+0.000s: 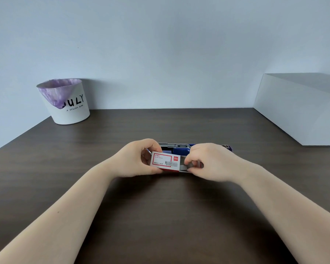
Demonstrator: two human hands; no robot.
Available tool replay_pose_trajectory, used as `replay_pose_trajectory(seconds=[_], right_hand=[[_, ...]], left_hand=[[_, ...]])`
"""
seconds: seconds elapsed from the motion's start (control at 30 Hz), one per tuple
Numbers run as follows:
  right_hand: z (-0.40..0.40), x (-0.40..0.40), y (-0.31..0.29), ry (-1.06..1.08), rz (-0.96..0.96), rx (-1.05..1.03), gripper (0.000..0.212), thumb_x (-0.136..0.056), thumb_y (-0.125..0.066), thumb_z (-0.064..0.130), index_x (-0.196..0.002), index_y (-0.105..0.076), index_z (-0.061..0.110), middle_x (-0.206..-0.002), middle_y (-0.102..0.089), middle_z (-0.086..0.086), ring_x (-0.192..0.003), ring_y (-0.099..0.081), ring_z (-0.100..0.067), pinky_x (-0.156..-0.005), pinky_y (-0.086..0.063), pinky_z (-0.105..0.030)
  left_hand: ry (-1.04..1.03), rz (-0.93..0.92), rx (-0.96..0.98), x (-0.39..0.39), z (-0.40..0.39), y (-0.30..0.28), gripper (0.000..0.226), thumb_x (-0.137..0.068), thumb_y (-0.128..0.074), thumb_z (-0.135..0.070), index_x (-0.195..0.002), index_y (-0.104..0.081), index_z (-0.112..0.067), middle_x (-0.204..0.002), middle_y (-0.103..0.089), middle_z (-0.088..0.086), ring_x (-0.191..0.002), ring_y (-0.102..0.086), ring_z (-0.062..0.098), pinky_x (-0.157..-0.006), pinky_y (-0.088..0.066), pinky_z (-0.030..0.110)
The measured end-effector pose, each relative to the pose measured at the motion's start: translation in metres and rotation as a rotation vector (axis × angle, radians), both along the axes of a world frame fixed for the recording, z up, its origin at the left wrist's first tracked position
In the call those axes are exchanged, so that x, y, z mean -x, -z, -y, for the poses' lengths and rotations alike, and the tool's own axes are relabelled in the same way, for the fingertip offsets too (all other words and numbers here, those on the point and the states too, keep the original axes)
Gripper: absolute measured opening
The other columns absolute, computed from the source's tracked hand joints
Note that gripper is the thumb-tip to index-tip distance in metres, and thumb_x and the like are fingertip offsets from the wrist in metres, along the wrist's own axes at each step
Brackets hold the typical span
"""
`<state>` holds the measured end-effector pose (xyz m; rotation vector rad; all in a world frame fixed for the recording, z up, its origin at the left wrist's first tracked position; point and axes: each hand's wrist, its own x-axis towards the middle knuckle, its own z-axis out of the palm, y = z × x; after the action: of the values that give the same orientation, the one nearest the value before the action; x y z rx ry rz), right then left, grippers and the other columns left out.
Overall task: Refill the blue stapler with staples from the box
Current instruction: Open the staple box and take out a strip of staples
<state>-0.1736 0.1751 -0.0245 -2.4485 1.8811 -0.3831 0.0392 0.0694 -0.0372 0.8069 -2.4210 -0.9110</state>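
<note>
A small white and red staple box (165, 161) sits in my left hand (135, 159), which grips its outer sleeve just above the dark table. The inner grey tray (183, 164) is slid out to the right. My right hand (210, 161) pinches at that tray end with thumb and fingers; whether staples are between the fingers is hidden. Just behind both hands lies the blue stapler (181, 149), opened out flat, its metal rail (170, 144) showing on the left and its far end (228, 147) poking out past my right hand.
A white bin (69, 109) with a purple liner stands at the back left against the wall. A white block (301, 111) occupies the back right corner. The dark wooden table (160, 216) stretches toward me between my forearms.
</note>
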Motion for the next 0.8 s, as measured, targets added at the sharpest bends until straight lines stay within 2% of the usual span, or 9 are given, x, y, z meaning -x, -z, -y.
replay_pose_trajectory(seconds=[0.13, 0.3, 0.4, 0.47, 0.57, 0.7, 0.8], right_hand=[[-0.001, 0.003, -0.002, 0.016, 0.064, -0.008, 0.009, -0.077, -0.063, 0.018, -0.083, -0.069, 0.02, -0.071, -0.053, 0.011, -0.071, -0.052, -0.011, -0.072, -0.047, -0.028], [-0.014, 0.023, -0.02, 0.146, 0.22, -0.02, 0.007, -0.075, -0.069, 0.016, -0.082, -0.07, 0.018, -0.071, -0.06, 0.007, -0.059, -0.051, -0.007, -0.066, -0.047, -0.026], [-0.02, 0.038, -0.027, 0.244, 0.402, -0.109, 0.008, -0.075, -0.071, 0.017, -0.078, -0.069, 0.024, -0.075, -0.071, -0.002, -0.058, -0.063, -0.017, -0.063, -0.053, -0.031], [-0.02, 0.042, -0.023, 0.266, 0.518, -0.196, 0.01, -0.077, -0.071, 0.012, -0.077, -0.068, 0.021, -0.079, -0.074, -0.007, -0.06, -0.068, -0.021, -0.063, -0.058, -0.032], [-0.018, 0.041, -0.015, 0.264, 0.646, -0.261, 0.006, -0.079, -0.071, 0.007, -0.08, -0.067, 0.012, -0.077, -0.077, -0.008, -0.074, -0.073, -0.03, -0.071, -0.062, -0.037], [-0.017, 0.038, -0.012, 0.263, 0.7, -0.264, 0.005, -0.08, -0.07, 0.009, -0.083, -0.068, 0.012, -0.081, -0.078, -0.005, -0.076, -0.075, -0.024, -0.08, -0.058, -0.032], [-0.015, 0.034, -0.01, 0.231, 0.693, -0.271, 0.008, -0.079, -0.072, 0.012, -0.085, -0.068, 0.017, -0.083, -0.079, -0.002, -0.079, -0.075, -0.02, -0.088, -0.056, -0.035]], left_hand=[[0.012, 0.005, -0.03, 0.001, 0.0, 0.001, 0.035, -0.065, -0.083, -0.016, -0.09, -0.059, -0.017, -0.092, -0.072, 0.004, -0.069, -0.063, 0.006, -0.066, -0.055, 0.022], [0.02, 0.002, -0.053, 0.0, 0.002, 0.003, 0.037, -0.064, -0.083, -0.015, -0.093, -0.06, -0.013, -0.09, -0.072, 0.0, -0.068, -0.062, 0.006, -0.065, -0.053, 0.02], [0.012, 0.012, -0.041, 0.0, 0.003, 0.003, 0.037, -0.063, -0.084, -0.019, -0.092, -0.061, -0.016, -0.092, -0.073, 0.001, -0.074, -0.066, 0.018, -0.067, -0.057, 0.028], [0.008, 0.026, -0.023, 0.0, 0.002, 0.003, 0.036, -0.063, -0.084, -0.023, -0.091, -0.061, -0.019, -0.092, -0.073, -0.003, -0.073, -0.065, 0.014, -0.065, -0.055, 0.023], [0.001, 0.041, 0.002, 0.0, 0.001, 0.002, 0.035, -0.063, -0.084, -0.026, -0.09, -0.062, -0.022, -0.09, -0.071, -0.007, -0.07, -0.06, 0.002, -0.061, -0.048, 0.012], [-0.016, 0.061, 0.027, 0.001, 0.0, 0.001, 0.035, -0.062, -0.084, -0.028, -0.091, -0.064, -0.025, -0.092, -0.071, -0.008, -0.079, -0.065, 0.009, -0.068, -0.052, 0.017], [-0.019, 0.076, 0.041, 0.003, -0.002, 0.001, 0.038, -0.063, -0.084, -0.029, -0.095, -0.066, -0.023, -0.087, -0.068, -0.015, -0.074, -0.061, 0.003, -0.065, -0.048, 0.008]])
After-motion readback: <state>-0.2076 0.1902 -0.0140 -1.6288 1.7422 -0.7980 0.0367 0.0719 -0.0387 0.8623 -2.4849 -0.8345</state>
